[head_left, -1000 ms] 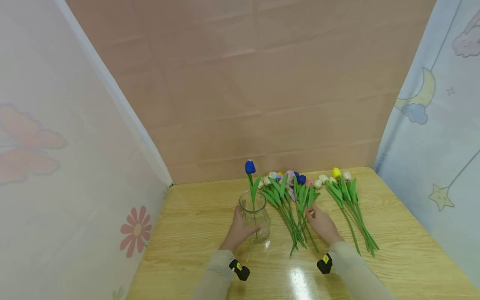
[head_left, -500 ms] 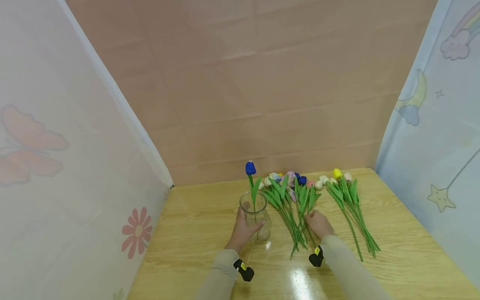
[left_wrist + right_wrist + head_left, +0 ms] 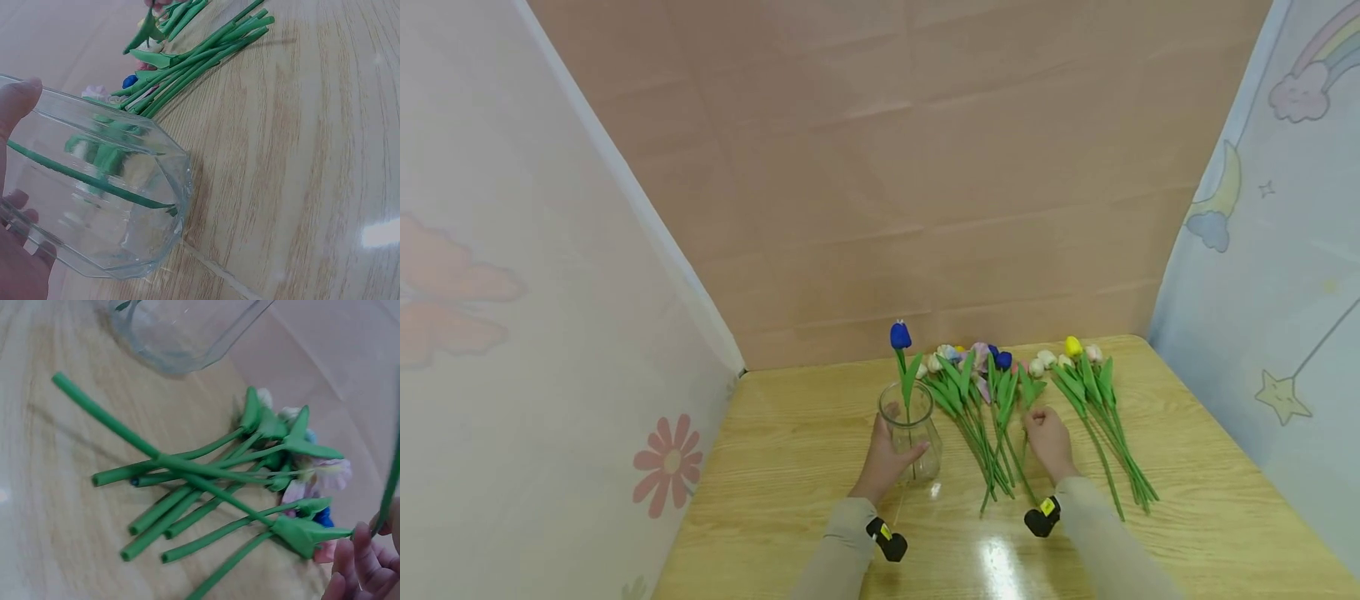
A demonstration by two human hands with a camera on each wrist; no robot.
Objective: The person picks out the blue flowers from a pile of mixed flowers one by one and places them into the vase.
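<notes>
My left hand (image 3: 887, 462) grips the side of a clear glass vase (image 3: 928, 442), its thumb on the near side and its fingers seen through the glass in the left wrist view. One blue tulip (image 3: 900, 336) stands in the vase; its green stem (image 3: 94, 181) reaches down to the vase's base. To the right, my right hand (image 3: 1051, 443) pinches the green stem (image 3: 392, 487) of a tulip at the right edge of the middle bunch. That tulip's leaves (image 3: 1032, 388) show above the fingers; I cannot tell its flower colour for certain.
Several tulips lie in a bunch with crossing stems (image 3: 992, 467) between the hands. Another bunch (image 3: 1108, 417), with yellow and pale heads, lies further right. The wooden table (image 3: 805, 433) meets a tan backdrop (image 3: 910, 208) and printed side curtains (image 3: 1262, 275).
My right hand has shifted right and slightly up over the last half second, and the tulip's leaves have moved apart from the middle bunch. The left hand and vase have stayed almost still.
</notes>
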